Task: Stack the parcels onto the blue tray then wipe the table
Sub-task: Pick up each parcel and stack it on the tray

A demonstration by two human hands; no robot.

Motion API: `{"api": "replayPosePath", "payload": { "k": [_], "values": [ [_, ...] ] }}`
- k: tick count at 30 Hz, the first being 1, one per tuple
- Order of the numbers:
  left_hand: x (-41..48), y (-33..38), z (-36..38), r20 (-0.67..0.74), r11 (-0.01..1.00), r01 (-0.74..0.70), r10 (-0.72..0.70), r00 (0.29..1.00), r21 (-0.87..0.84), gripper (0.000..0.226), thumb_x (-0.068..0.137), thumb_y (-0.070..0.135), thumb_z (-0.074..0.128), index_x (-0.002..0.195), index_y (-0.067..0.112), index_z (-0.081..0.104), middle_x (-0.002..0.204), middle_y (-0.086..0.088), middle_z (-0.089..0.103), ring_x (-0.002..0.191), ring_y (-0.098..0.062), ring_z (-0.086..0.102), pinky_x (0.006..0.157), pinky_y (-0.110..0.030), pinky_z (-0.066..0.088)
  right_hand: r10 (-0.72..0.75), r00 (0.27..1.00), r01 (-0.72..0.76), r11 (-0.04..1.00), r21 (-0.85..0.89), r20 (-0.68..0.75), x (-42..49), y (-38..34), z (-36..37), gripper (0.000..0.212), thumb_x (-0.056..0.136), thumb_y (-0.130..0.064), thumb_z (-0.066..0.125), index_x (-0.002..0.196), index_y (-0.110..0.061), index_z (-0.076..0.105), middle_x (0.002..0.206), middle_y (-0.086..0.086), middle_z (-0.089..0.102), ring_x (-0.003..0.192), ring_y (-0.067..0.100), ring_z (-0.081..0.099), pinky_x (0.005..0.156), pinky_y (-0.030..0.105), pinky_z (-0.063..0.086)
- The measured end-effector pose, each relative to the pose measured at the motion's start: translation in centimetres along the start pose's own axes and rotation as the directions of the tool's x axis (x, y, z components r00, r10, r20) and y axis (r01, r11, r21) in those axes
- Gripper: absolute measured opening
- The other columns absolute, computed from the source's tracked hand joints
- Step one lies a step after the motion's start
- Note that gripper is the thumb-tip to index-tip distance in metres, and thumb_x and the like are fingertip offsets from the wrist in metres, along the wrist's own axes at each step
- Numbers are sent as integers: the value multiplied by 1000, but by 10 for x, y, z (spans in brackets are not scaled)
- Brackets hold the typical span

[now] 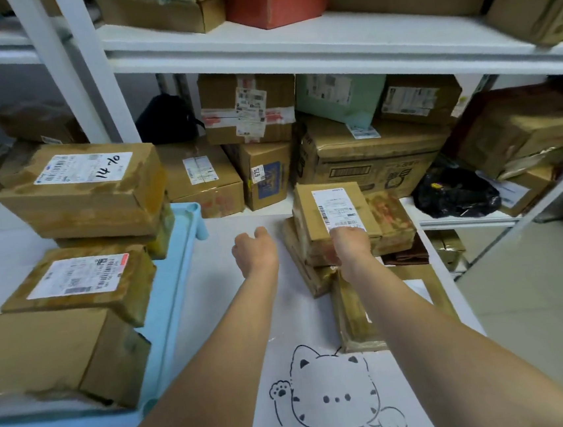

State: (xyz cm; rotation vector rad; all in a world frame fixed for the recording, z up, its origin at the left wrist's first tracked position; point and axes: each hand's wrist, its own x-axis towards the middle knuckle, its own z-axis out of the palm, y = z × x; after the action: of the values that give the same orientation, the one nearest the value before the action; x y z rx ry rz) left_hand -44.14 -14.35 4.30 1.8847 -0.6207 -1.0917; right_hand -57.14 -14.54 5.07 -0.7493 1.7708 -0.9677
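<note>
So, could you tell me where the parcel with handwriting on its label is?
In the head view, the handwritten-label parcel sits at left, on top of another parcel at the far end of the blue tray, beside the white shelf post.
</note>
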Motion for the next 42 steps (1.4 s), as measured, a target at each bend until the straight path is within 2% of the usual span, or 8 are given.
{"api": "replayPosePath", "payload": {
  "k": [8,12,16,20,28,34,37,42],
  "values": [
    [-11,-11,37,210,992,2,-28,977,124,41,99,12,32,139,5,38,142,-11,43,127,-30,42,93,-31,37,90,915,-120,991,-54,-392,32,11,-39,45,94,-19,47,136,-5,39,141,17,34,122,37,44,93,41,41],
    [-14,-10,49,285,987,-11,-36,958,163,42,100,10,28,141,7,35,145,-9,39,130,-27,39,102,-31,34,140,947,-157,987,-34,-289,50,15,-45,50,96,-19,44,142,-5,34,142,17,38,119,34,47,98,42,41],
    [-12,-11,56,377,987,-36,-27,926,158,36,101,13,28,133,9,45,134,-9,49,102,-19,44,86,-27,35,135,988,-135,991,5,-80,57,17,-48,41,99,-12,36,136,4,43,109,12,46,94,22,42,80,32,36],
    [-11,-13,58,438,992,-68,15,899,106,38,103,15,29,137,18,46,130,0,53,103,-12,44,85,-23,36,122,986,-118,992,37,-112,53,14,-50,44,100,-24,30,140,-9,41,131,11,49,114,29,47,91,35,36],
    [-10,-3,23,349,990,-29,76,934,-136,35,98,10,38,127,24,50,117,7,54,105,-18,50,83,-32,35,-24,994,46,977,207,-109,28,-5,-38,28,96,-30,47,123,-25,52,121,-1,49,107,20,45,103,42,41],
    [-7,-1,-20,288,974,-20,85,954,-224,24,102,26,31,91,28,53,111,0,59,107,-23,52,93,-46,38,-33,999,29,945,326,8,1,-20,-13,17,93,-35,54,107,-25,51,104,-3,51,96,19,48,72,34,47],
    [-7,-2,-37,221,967,-58,115,969,-247,23,101,28,34,85,28,51,107,-2,60,97,-21,52,79,-38,37,-68,998,60,946,319,16,-10,-22,1,14,92,-34,57,102,-25,53,101,-3,54,96,19,51,83,38,48],
    [-7,-1,-61,175,958,-115,165,971,-263,19,99,28,41,113,27,54,110,6,53,104,-13,47,86,-35,32,-111,993,99,956,277,28,-24,-22,13,10,92,-34,56,99,-27,57,103,-1,58,101,23,56,87,44,52]
  ]
}}
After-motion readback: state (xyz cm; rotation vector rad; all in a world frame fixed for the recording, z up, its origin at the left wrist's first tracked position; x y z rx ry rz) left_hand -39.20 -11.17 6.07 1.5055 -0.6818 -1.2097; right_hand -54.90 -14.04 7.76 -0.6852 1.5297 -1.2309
